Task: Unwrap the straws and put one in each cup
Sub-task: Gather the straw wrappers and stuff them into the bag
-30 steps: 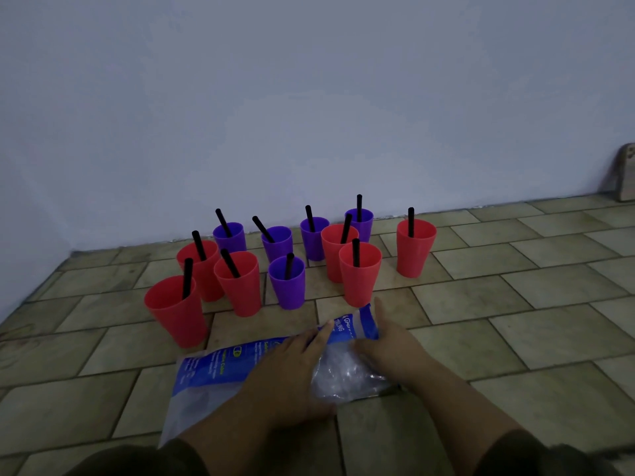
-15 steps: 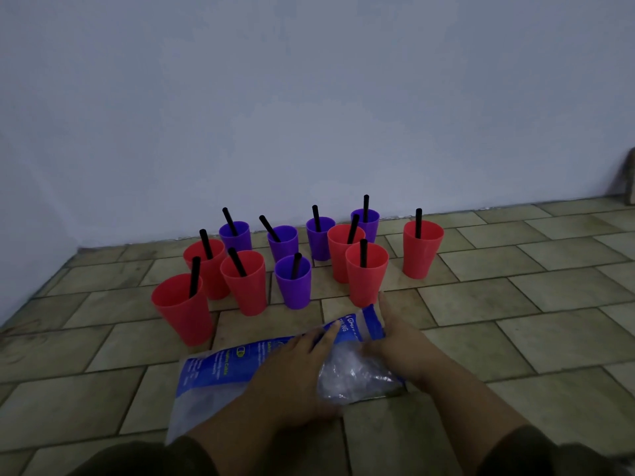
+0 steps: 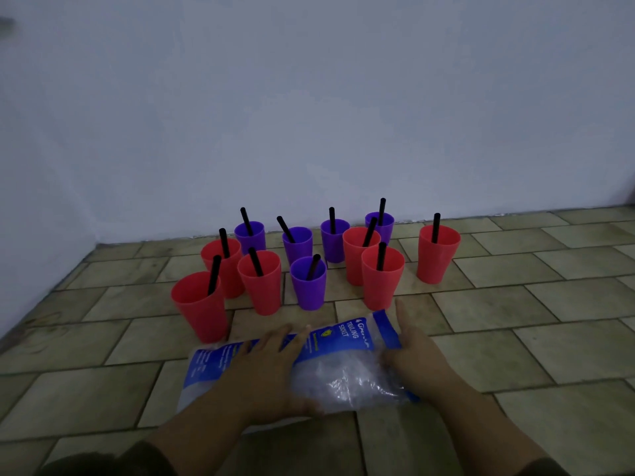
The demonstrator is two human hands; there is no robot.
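Eleven cups [image 3: 259,286], six red and five purple, stand clustered on the tiled floor [image 3: 515,355] close to its far edge by the wall [image 3: 309,115]. Each holds one black straw [image 3: 255,261]. Nearer the person, a blue and clear plastic bag [image 3: 343,372] lies on the floor just in front of the cups. The left hand [image 3: 264,376] presses flat on its middle, fingers [image 3: 275,338] straight and slightly apart. The right hand [image 3: 421,359] rests against the bag's right end, one finger stretched out; the others blur into the plastic.
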